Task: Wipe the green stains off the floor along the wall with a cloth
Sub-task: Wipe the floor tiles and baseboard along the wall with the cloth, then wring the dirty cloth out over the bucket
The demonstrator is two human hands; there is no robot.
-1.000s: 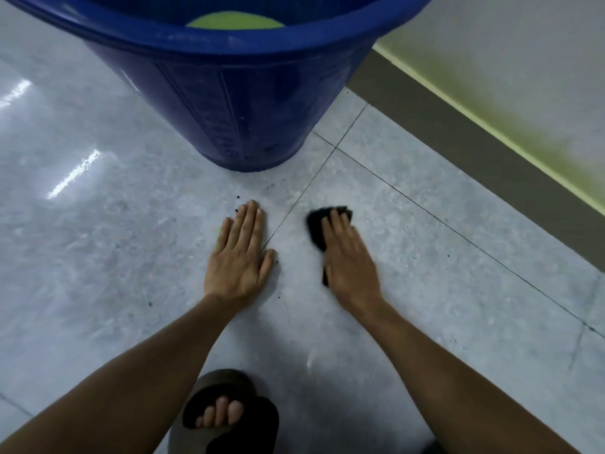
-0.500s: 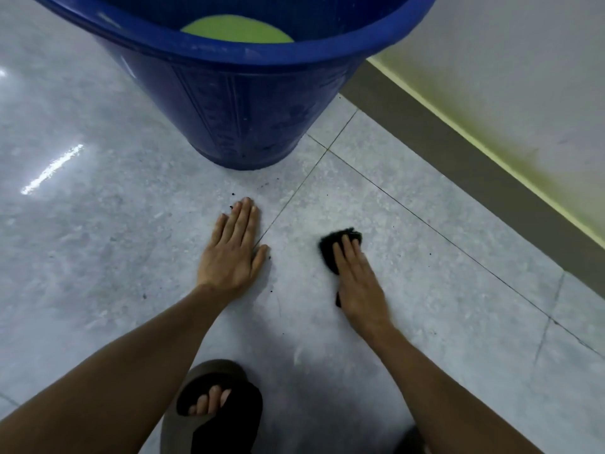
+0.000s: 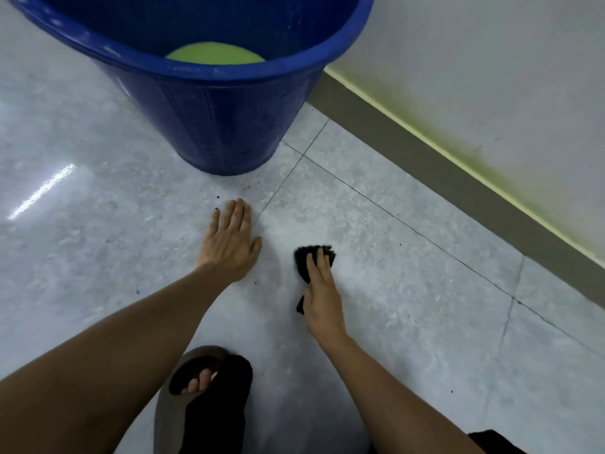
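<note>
My right hand [image 3: 319,296] presses a dark cloth [image 3: 306,262] flat against the pale grey floor tiles [image 3: 409,290]; the cloth sticks out beyond my fingertips and at my palm's left edge. My left hand [image 3: 229,242] lies flat on the floor with fingers together and holds nothing, just left of a tile joint. A yellow-green stain [image 3: 435,139] runs along the foot of the white wall above the grey skirting [image 3: 425,158] to the right. Faint green tints the tile joint [image 3: 288,178] beyond my left hand.
A big blue plastic tub [image 3: 212,116] with green liquid [image 3: 214,55] in it stands straight ahead, close to my left fingertips. My foot in a dark sandal [image 3: 199,398] is below my hands. Small dark specks dot the floor around them.
My right hand has slid the cloth back toward me and away from the tub. The view has tilted up, showing more of the tub's inside. My left hand stays planted.
</note>
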